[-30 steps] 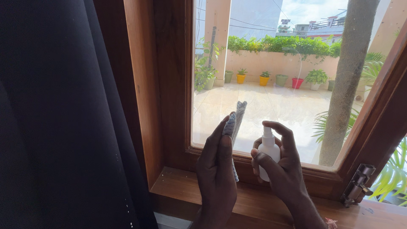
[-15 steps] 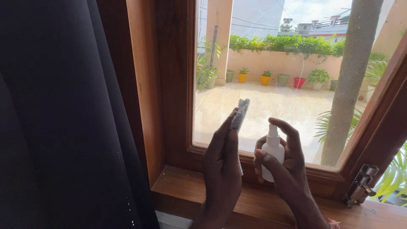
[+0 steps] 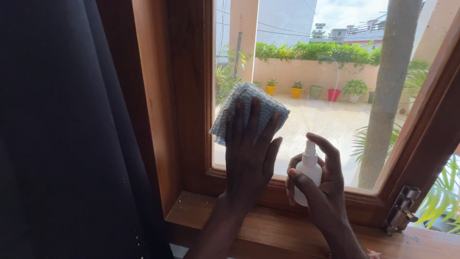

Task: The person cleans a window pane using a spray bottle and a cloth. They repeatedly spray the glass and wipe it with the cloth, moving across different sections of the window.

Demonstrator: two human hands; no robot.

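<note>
my left hand (image 3: 249,156) lies flat with fingers spread, pressing a grey-blue checked cloth (image 3: 247,110) against the glass (image 3: 311,110) near the wooden frame (image 3: 187,96). my right hand (image 3: 321,192) grips a small white spray bottle (image 3: 305,172), forefinger curled over its nozzle.

Both hands, the left hand (image 3: 249,153) and right hand (image 3: 321,192), are bare, with no sleeves, rings or watch.
</note>
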